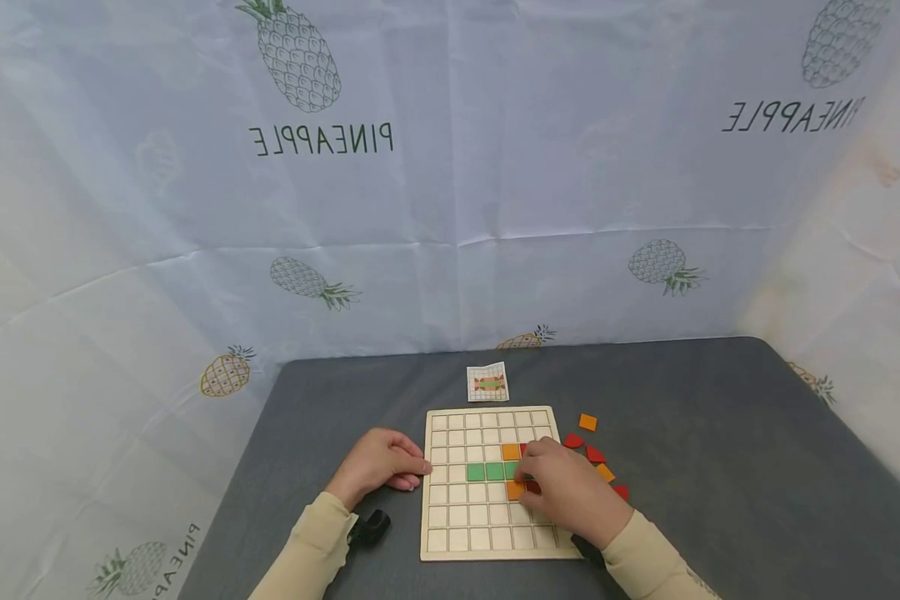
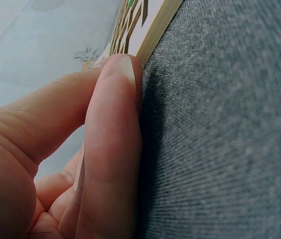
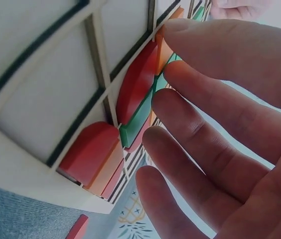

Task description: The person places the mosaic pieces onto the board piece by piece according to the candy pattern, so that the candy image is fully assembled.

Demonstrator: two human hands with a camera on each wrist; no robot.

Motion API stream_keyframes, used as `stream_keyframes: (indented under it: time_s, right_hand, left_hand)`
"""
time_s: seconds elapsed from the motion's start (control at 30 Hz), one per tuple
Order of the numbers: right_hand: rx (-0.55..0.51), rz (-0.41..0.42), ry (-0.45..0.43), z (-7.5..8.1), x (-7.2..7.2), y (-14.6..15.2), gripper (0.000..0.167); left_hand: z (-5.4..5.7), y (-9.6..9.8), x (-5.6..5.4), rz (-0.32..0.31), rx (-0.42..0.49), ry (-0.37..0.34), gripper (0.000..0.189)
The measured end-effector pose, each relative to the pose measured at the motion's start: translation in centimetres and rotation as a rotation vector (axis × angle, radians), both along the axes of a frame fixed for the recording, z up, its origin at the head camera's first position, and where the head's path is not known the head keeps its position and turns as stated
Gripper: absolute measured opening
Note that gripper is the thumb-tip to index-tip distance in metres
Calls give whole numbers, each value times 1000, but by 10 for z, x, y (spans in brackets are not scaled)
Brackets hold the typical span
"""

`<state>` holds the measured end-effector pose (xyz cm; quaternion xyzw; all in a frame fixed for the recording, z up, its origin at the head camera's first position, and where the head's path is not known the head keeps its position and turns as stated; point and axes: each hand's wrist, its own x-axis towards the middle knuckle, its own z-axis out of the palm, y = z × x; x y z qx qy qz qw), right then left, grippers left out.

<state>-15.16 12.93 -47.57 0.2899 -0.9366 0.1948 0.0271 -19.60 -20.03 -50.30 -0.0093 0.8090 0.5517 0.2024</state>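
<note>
Backdrop: pale fabric sheet (image 1: 420, 192) printed with pineapples, creased, hanging behind the table.
Table: dark grey, cloth-covered surface (image 1: 330, 400).
Board: square, pale wooden grid board (image 1: 458, 537) lying flat on the table between the hands.
Set tiles: green square tiles (image 1: 476, 472) in a row, orange square tiles (image 1: 516, 490) above and below it, red curved-edge tiles (image 3: 138, 82) beside them; the right hand hides some.
Loose tiles: orange squares (image 1: 588, 422) and red curved pieces (image 1: 596, 454) scattered beyond the board's right edge.
Card: small white card with a coloured grid pattern (image 1: 487, 382), near the board's far edge.
Left hand (image 1: 382, 458): thumb and forefinger together, pinching the board's left edge.
Right hand (image 1: 570, 487): fingers apart and loosely bent over the tiles, thumb tip at an orange one; whether it presses, I cannot tell.
Board's handling: probably light and stiff; best steadied by its rim.
Tiles' handling: likely light, rigid, slightly slippery on their faces; best pinched by opposite edges.
</note>
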Motion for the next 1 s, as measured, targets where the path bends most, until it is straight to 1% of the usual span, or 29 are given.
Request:
stream_keyframes:
  time_s: [0.13, 0.2, 0.3, 0.4, 0.5, 0.53, 0.6, 0.73, 0.9, 1.0]
  right_hand:
    - [-12, -5, -2, 5, -3, 3, 13]
    - [-18, -23, -1, 8, -6, 7, 12]
    - [-28, -77, -32, 9, -14, 18, 10]
    - [-21, -151, -54, 7, -25, 35, 9]
    - [0, -225, -74, 5, -38, 54, 13]
    - [12, -241, -69, 4, -42, 60, 16]
    - [22, -264, -75, 4, -50, 72, 21]
    - [22, -302, -125, 6, -65, 91, 29]
    - [37, -339, -215, 9, -76, 103, 35]
    - [43, -341, -240, 9, -79, 105, 33]
  left_hand:
    - [1, -1, 0, 2, 0, 1, 31]
    - [1, -2, 0, 6, 0, -1, 31]
    - [1, -2, -1, 12, -5, -1, 32]
    - [0, -1, -1, 9, -5, 7, 32]
    - [-1, -1, 0, -2, 10, 9, 32]
    - [-2, -1, 0, -4, 14, 9, 32]
    - [-3, -1, 1, -6, 20, 8, 32]
    - [-4, -1, 1, 4, 13, 8, 32]
    - [-2, 0, 1, 4, 5, -1, 33]
    - [-1, 0, 1, 7, 4, -2, 32]
